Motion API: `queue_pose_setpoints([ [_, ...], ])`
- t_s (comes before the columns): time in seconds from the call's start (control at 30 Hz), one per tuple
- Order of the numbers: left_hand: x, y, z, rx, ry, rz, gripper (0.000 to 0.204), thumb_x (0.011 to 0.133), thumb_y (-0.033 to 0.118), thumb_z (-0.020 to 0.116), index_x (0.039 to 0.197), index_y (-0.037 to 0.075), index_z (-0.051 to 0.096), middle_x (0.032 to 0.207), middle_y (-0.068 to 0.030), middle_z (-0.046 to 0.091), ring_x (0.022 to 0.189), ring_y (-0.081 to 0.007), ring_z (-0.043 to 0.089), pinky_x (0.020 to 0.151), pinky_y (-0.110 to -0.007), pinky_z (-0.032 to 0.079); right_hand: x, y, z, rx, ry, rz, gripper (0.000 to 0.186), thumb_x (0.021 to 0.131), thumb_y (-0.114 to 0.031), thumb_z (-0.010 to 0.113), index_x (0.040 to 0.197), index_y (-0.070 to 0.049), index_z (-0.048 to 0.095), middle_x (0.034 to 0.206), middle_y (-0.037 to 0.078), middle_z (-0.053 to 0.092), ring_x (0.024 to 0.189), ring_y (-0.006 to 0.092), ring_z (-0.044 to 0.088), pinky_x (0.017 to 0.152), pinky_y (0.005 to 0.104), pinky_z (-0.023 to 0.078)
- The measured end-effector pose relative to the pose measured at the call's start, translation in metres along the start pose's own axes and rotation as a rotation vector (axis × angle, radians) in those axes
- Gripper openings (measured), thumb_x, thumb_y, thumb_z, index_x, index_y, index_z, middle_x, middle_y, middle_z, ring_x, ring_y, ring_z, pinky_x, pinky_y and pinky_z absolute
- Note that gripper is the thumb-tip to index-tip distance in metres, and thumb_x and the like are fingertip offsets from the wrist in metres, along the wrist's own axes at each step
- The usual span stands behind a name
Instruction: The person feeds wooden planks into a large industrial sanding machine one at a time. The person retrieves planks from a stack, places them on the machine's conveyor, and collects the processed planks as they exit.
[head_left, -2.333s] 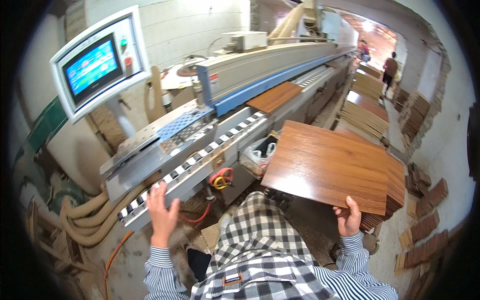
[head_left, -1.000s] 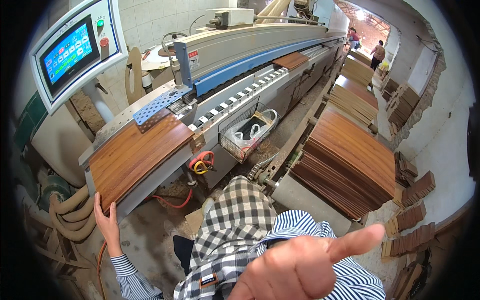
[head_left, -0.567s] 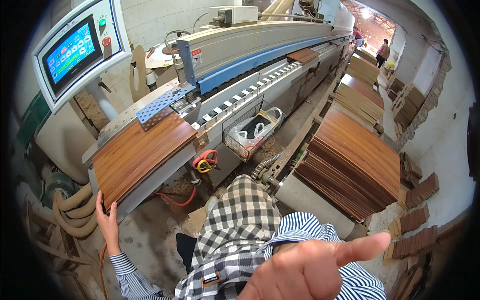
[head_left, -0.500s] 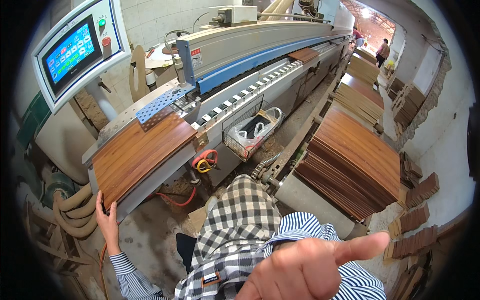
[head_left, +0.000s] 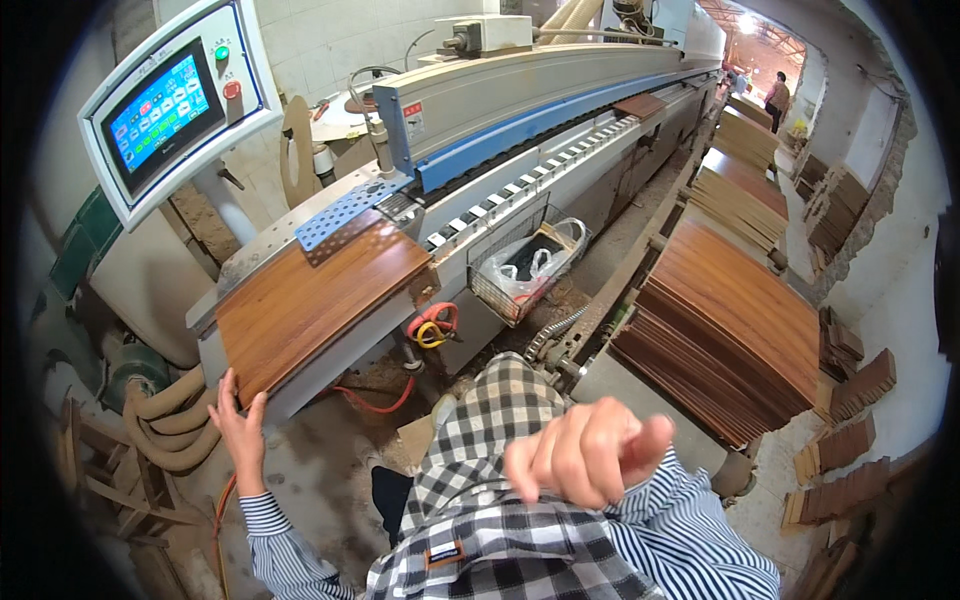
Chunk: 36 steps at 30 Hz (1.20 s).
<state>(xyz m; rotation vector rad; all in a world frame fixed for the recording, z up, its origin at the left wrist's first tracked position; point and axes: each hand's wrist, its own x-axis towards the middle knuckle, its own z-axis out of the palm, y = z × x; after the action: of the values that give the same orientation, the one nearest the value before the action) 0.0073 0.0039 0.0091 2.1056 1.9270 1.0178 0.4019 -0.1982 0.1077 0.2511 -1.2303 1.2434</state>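
Note:
A reddish-brown wood-grain panel (head_left: pixel 320 310) lies flat on the infeed end of a long machine, its far corner under a blue perforated plate (head_left: pixel 352 212). My left hand (head_left: pixel 240 425) touches the panel's near left corner, fingers stretched out and thumb apart at the edge. In front of my body, above the checked apron (head_left: pixel 500 440), hangs my right hand (head_left: pixel 590 455). Its fingers are curled and nothing shows in them. To the right of it, a tall stack of similar panels (head_left: pixel 735 320) rests on a roller stand (head_left: pixel 650 390).
A control screen (head_left: pixel 165 115) stands at the upper left. Along the machine runs a segmented conveyor track (head_left: pixel 535 180), with another panel (head_left: pixel 640 106) farther down. A wire basket (head_left: pixel 525 265) hangs off its side. More board stacks (head_left: pixel 735 190) line the right; a person (head_left: pixel 777 100) stands far back.
My right hand has drawn left and away from the camera, its extended thumb no longer stretched out to the right. My left hand stays at the panel's corner. The whole view has shifted slightly.

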Motion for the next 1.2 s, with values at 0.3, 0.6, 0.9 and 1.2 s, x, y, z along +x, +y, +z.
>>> queue_pose_setpoints([
  [0.3,0.015,0.048,0.049,0.002,0.070,0.138,0.064,0.085,0.032,0.073,0.139,0.006,0.050,0.138,-0.0166,0.055,0.138,-0.0307,0.041,0.120,-0.053,0.010,-0.094,-0.059,-0.060,-1.082,0.938,0.335,0.041,0.102,-0.026,0.051,0.069,-0.002,0.060,0.061,0.005,0.060,0.048,0.0098,0.050,0.046,0.0223,0.040],
  [0.6,0.019,0.060,0.085,0.159,0.089,0.424,0.059,0.095,0.025,0.061,0.147,0.007,0.041,0.141,-0.0149,0.052,0.132,-0.0283,0.047,0.114,-0.045,0.028,-0.074,-0.129,-0.123,-2.791,0.383,0.447,0.036,0.084,-0.015,0.068,0.118,-0.008,0.062,0.125,0.011,0.059,0.120,0.0299,0.051,0.108,0.0489,0.034],
  [0.9,0.018,0.052,0.090,0.192,0.131,0.486,0.057,0.093,0.021,0.062,0.145,0.007,0.043,0.145,-0.0109,0.050,0.133,-0.0274,0.047,0.113,-0.044,0.029,-0.096,-0.135,-0.118,-2.776,0.289,0.520,0.034,0.079,0.000,0.061,0.112,-0.006,0.066,0.123,0.010,0.064,0.115,0.0269,0.058,0.112,0.0534,0.033],
  [1.2,0.016,0.055,0.090,0.167,0.122,0.479,0.054,0.092,0.021,0.063,0.143,0.007,0.046,0.144,-0.0105,0.051,0.133,-0.0276,0.046,0.113,-0.044,0.029,-0.187,-0.113,-0.062,-1.549,1.383,0.018,0.031,0.096,-0.033,0.062,0.100,-0.003,0.068,0.078,0.008,0.069,0.064,0.0153,0.063,0.058,0.0263,0.050],
])
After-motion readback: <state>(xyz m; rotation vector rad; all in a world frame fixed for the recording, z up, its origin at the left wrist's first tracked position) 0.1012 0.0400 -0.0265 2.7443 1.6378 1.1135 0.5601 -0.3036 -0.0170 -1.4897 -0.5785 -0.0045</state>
